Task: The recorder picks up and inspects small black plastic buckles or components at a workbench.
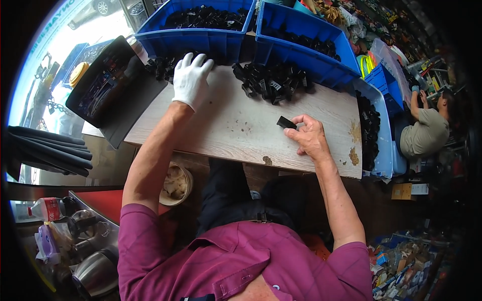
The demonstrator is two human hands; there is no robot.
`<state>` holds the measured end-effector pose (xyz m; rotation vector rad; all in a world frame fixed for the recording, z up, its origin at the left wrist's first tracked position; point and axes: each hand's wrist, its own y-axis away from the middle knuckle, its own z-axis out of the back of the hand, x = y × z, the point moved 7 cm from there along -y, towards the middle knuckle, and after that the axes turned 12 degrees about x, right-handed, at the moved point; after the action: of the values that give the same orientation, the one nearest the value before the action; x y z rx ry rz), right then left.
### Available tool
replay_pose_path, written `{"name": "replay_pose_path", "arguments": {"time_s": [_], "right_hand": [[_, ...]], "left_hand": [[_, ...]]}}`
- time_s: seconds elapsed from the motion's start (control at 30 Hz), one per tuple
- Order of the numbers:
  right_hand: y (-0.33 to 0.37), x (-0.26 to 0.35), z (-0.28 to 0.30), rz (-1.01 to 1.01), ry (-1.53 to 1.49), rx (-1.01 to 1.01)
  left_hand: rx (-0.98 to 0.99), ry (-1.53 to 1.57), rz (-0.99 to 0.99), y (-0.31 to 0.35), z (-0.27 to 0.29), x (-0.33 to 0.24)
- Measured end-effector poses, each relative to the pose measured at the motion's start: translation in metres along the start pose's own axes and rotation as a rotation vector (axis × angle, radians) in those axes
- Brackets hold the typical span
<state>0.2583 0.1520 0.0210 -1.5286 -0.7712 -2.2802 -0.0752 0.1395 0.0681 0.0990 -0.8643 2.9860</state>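
My left hand point(192, 81), in a white glove, reaches to the far left of the table point(221, 133). Its fingers stretch out over small black plastic pieces point(161, 69) heaped below a blue bin point(193, 42); the fingertips partly cover that heap, and no piece shows in its grasp. Bare, my right hand point(312, 138) is above the right half of the tabletop. Between thumb and fingers it pinches a small black plastic piece point(286, 123), flat and rectangular on the side that shows. Beyond it lies a larger pile of similar black pieces point(273, 83).
Another blue bin point(306, 57) of black parts stands at the back right, and a light-blue bin point(384, 135) borders the table's right edge. A tablet in a dark case point(108, 80) leans at the left. Below sits a round bucket point(187, 188). A co-worker point(427, 128) is at far right.
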Motion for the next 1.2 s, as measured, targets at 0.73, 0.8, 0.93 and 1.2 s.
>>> {"name": "replay_pose_path", "arguments": {"time_s": [0.73, 0.8, 0.93, 1.2], "right_hand": [[0.001, -0.015, 0.047, -0.135, -0.209, -0.058], [-0.002, -0.009, 0.081, -0.126, -0.236, -0.197], [0.002, -0.009, 0.199, 0.116, -0.386, -0.819], [-0.048, -0.022, 0.126, -0.112, -0.268, -0.439]], "left_hand": [[0.087, 0.304, -0.109, 0.035, 0.000, -0.036], [0.095, 0.325, -0.127, 0.038, 0.007, -0.044], [0.199, 0.294, -0.162, 0.041, 0.011, -0.072], [0.132, 0.372, -0.155, 0.045, 0.025, -0.107]]}}
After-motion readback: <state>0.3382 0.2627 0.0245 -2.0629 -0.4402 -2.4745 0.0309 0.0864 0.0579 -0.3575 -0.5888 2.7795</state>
